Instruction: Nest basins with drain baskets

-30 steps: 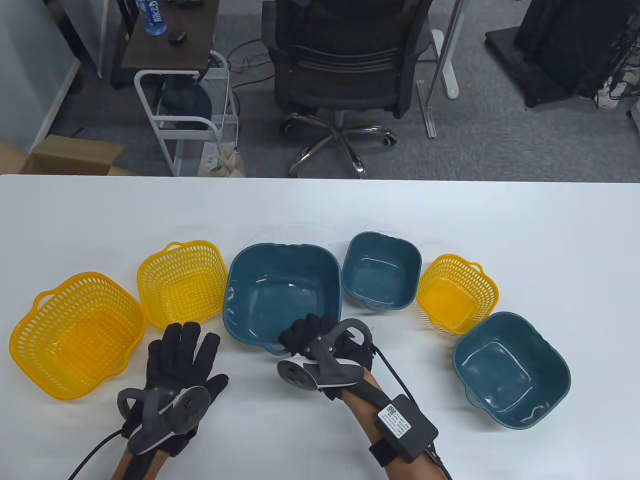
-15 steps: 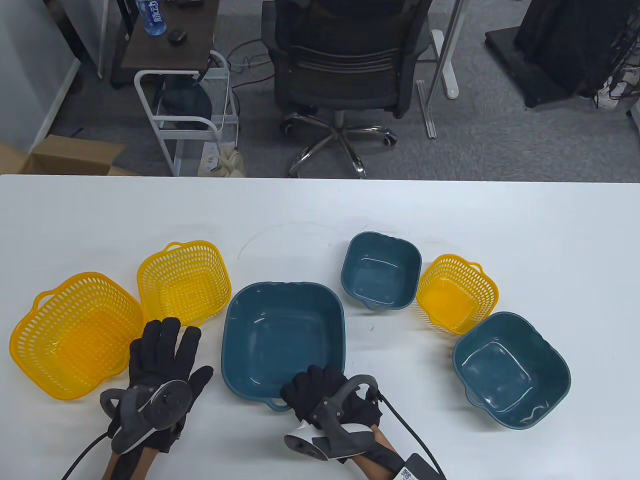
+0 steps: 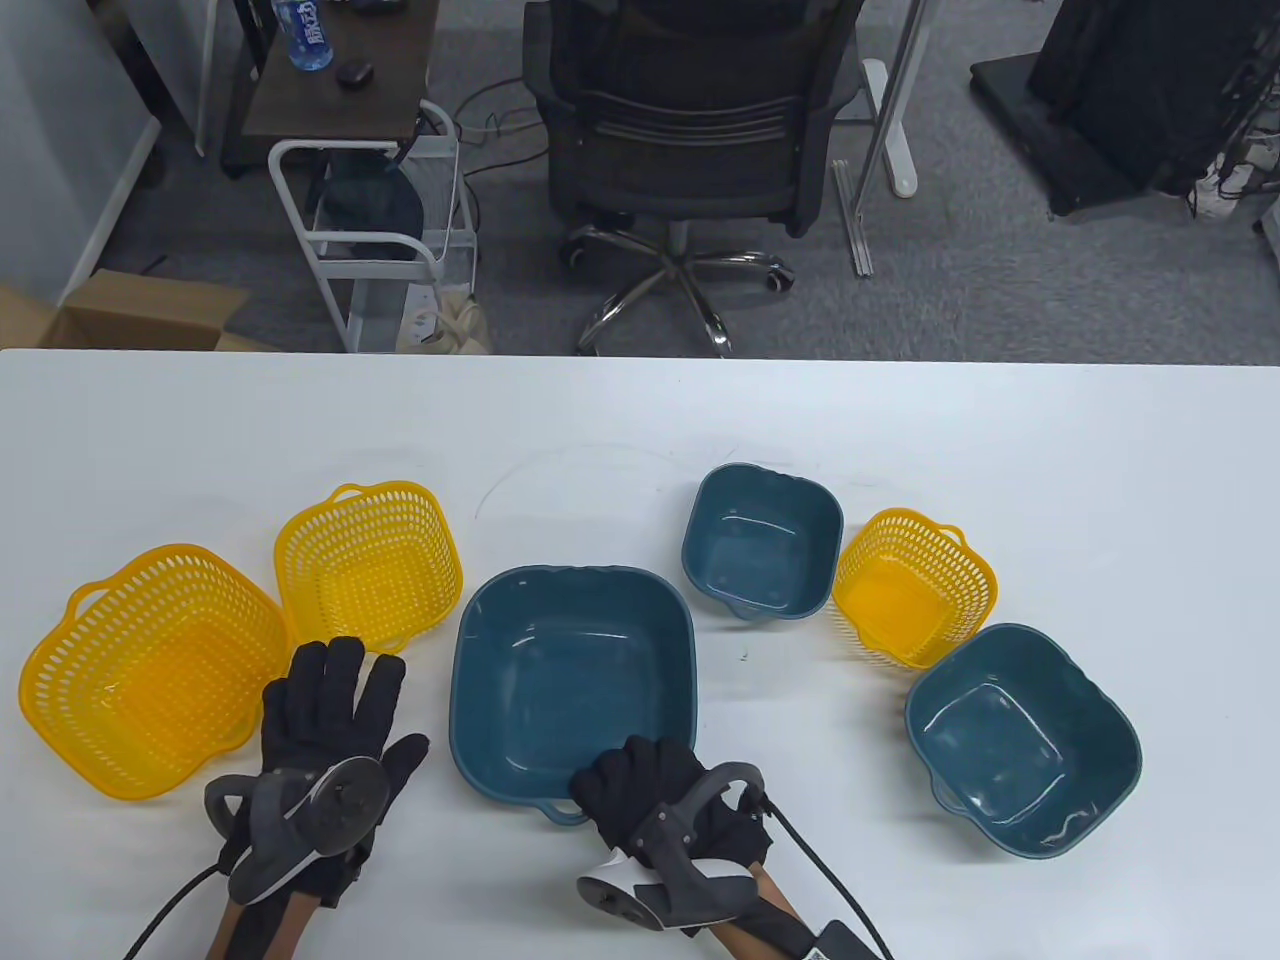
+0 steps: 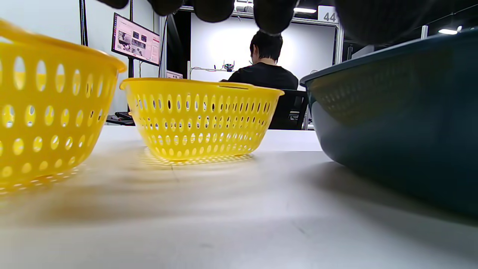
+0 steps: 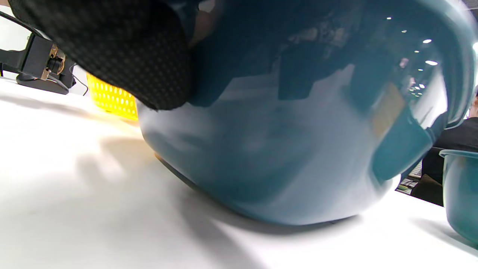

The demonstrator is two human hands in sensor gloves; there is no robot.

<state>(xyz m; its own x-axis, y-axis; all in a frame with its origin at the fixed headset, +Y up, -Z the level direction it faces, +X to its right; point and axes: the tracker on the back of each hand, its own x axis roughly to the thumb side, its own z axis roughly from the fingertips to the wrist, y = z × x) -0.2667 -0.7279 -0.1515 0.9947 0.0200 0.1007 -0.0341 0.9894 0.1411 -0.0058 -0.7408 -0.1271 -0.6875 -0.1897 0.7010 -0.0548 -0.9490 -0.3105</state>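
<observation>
The large blue basin (image 3: 572,680) sits at the table's front centre; my right hand (image 3: 640,790) grips its near rim by the small handle. It fills the right wrist view (image 5: 298,130). My left hand (image 3: 325,715) lies flat and open on the table between the basin and the large yellow drain basket (image 3: 150,665). A medium yellow basket (image 3: 368,562) stands behind the left hand and shows in the left wrist view (image 4: 198,116). A small blue basin (image 3: 762,540), a small yellow basket (image 3: 912,585) and a medium blue basin (image 3: 1020,740) stand to the right.
The white table (image 3: 1050,450) has bare surface along its back half. Beyond the far edge stand an office chair (image 3: 690,130) and a white wire cart (image 3: 370,230).
My right hand has pulled the large blue basin toward the front edge, most of it in the first half second. My left hand has drawn back and to the left a little.
</observation>
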